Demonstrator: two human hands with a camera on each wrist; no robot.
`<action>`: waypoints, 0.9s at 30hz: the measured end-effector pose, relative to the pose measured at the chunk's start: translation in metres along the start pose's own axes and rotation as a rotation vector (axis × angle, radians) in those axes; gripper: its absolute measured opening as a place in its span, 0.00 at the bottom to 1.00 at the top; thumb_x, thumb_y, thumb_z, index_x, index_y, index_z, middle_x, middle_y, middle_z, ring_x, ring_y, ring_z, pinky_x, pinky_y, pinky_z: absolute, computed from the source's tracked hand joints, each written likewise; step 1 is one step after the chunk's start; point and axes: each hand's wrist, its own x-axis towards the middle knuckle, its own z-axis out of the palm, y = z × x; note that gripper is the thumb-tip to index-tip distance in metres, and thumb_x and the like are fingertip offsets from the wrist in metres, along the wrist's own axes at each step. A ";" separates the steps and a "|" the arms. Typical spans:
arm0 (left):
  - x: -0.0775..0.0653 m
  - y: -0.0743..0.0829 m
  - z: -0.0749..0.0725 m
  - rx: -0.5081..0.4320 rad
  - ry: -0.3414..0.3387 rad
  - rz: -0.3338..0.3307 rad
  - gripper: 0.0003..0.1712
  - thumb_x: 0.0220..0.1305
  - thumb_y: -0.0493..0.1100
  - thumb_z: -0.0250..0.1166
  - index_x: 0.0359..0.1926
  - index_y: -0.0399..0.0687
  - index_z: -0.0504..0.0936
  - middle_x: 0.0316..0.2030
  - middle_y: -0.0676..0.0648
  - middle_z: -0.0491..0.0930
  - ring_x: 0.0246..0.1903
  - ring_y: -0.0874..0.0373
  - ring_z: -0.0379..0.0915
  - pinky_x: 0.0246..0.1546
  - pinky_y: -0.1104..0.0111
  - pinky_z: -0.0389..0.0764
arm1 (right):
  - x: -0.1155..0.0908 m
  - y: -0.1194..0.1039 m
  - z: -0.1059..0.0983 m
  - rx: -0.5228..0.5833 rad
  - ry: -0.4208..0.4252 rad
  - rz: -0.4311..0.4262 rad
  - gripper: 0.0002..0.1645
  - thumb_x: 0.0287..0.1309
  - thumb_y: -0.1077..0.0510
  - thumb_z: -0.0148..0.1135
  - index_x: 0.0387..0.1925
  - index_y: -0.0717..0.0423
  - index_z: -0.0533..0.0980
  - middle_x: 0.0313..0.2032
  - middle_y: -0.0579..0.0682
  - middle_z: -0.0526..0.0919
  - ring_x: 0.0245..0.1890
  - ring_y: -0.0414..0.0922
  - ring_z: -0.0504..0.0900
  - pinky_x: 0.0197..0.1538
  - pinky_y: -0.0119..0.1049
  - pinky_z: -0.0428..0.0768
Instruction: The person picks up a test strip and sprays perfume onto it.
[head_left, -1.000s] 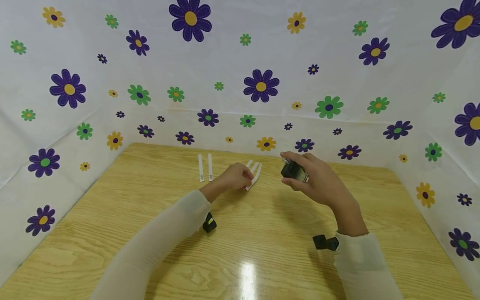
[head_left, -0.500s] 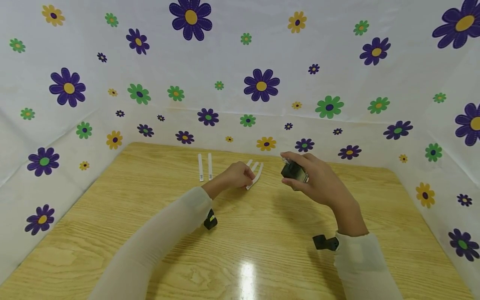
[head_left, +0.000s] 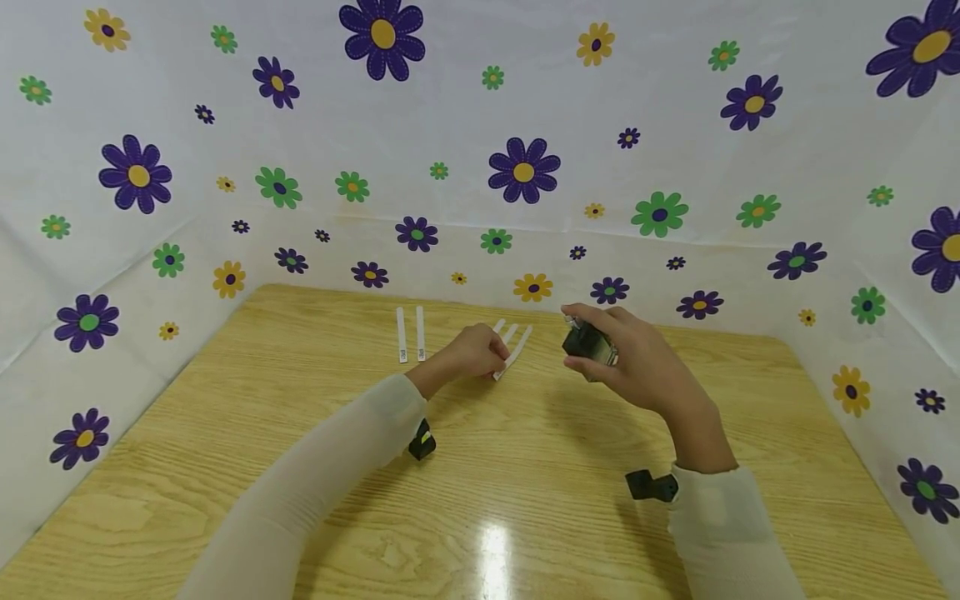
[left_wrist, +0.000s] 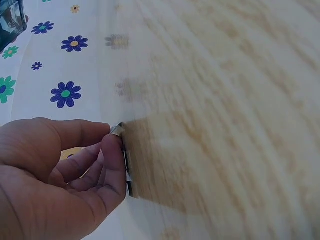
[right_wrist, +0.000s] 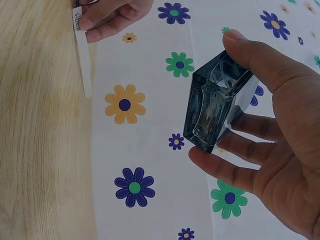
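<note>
White strip (head_left: pixel 521 342) in left hand (head_left: pixel 476 352), glass bottle (head_left: pixel 588 346) in right hand (head_left: pixel 641 358).
Left fingers pinch the strip near its labelled end, low at the surface (head_left: pixel 525 467); contact with the wood unclear. Right fingers grip the bottle, tilted, above the surface and apart from the strip. Two more strips (head_left: pixel 509 334) lie just beside the left hand, another pair (head_left: pixel 421 333) farther left. Step, by judgement: lining up bottle and strip; next move probably calls for a steady strip and careful aim at its free end.
</note>
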 end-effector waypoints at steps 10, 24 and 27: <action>-0.003 0.002 -0.001 -0.037 0.009 -0.019 0.08 0.65 0.31 0.68 0.45 0.34 0.86 0.36 0.43 0.85 0.27 0.58 0.81 0.30 0.70 0.84 | 0.000 -0.001 -0.001 0.004 -0.007 0.019 0.39 0.63 0.47 0.73 0.73 0.44 0.69 0.56 0.61 0.80 0.49 0.56 0.81 0.44 0.53 0.82; -0.002 -0.003 -0.003 0.039 0.017 -0.014 0.07 0.63 0.34 0.71 0.42 0.37 0.88 0.32 0.47 0.86 0.28 0.58 0.83 0.31 0.70 0.84 | 0.000 0.000 0.000 0.004 -0.001 0.014 0.40 0.62 0.48 0.73 0.73 0.44 0.69 0.57 0.61 0.80 0.50 0.56 0.81 0.44 0.54 0.83; -0.004 -0.004 -0.006 0.049 0.015 -0.006 0.08 0.64 0.35 0.71 0.43 0.37 0.88 0.32 0.47 0.86 0.29 0.58 0.83 0.32 0.70 0.84 | 0.000 0.000 0.000 0.004 -0.003 0.017 0.39 0.63 0.47 0.73 0.73 0.44 0.69 0.57 0.61 0.80 0.50 0.56 0.82 0.45 0.54 0.83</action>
